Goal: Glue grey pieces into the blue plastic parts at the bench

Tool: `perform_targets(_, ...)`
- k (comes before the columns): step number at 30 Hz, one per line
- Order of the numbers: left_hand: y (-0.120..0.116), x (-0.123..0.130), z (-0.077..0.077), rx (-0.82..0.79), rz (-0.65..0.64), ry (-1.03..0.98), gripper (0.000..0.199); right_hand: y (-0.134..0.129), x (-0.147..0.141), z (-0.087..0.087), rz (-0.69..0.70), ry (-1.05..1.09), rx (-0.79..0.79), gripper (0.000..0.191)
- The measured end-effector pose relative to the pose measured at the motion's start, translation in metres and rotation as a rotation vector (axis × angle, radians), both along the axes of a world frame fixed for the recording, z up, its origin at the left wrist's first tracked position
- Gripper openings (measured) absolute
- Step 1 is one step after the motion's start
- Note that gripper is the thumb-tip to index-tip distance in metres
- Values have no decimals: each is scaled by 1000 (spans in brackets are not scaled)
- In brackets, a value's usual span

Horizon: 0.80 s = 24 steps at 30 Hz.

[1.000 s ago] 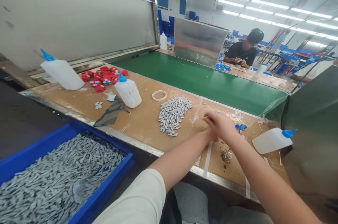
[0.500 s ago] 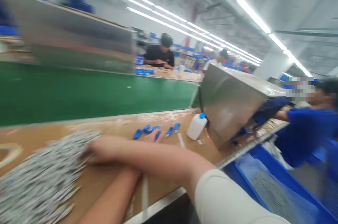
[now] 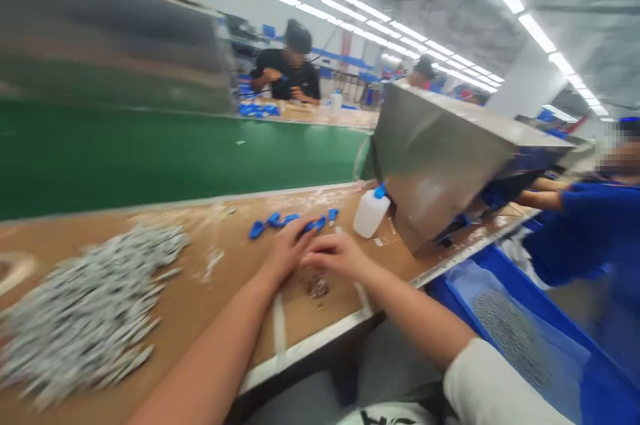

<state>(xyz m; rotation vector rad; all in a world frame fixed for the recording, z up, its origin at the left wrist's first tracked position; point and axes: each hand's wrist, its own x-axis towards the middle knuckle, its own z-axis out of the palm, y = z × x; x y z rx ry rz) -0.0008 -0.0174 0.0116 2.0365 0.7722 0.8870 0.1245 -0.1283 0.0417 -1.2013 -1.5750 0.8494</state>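
- Right hand [image 3: 334, 255] has come from the grey pile [image 3: 95, 305] to the left hand [image 3: 286, 250].
- Left hand grips a blue piece [image 3: 316, 223] above the tabletop [image 3: 220, 291]; right hand's hold, can't tell.
- Best keep the left steady.

Gap between grey pile [image 3: 95, 311] and blue pieces [image 3: 257, 230]; bottle [image 3: 371, 215] blocks right

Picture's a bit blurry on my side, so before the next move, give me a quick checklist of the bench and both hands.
1. Both hands in view, left hand and right hand: ok.
2. Grip on the blue part at the fingers: cannot tell, blurred.
3. Grey pile apart from both hands: ok.
4. Blue cap on the white bottle: ok.
5. Bench free of smears: not ok, whitish marks show.
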Motion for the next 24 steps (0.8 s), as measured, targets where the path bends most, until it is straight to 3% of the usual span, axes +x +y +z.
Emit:
perform_targets(3,-6,-3,-6,-21,-64,-37,38,-30,22,-11,-62,-52,-88,38)
perform_targets(7,1,-1,-12,-64,-31,3,33,-36,35,-12,96,-357,15,29)
perform_targets(11,1,-1,-14,-21,-95,-77,29,-35,33,-12,191,-504,114,29)
perform_targets(19,-2,-1,-13,-22,-13,26,28,-38,40,-12,217,-471,51,25)
perform_targets(21,-3,-2,-11,-19,5,44,31,-36,45,-13,167,-409,29,22)
perform_targets(24,-5,-4,-7,-7,-27,120,43,-25,50,-16,-70,-237,99,20)
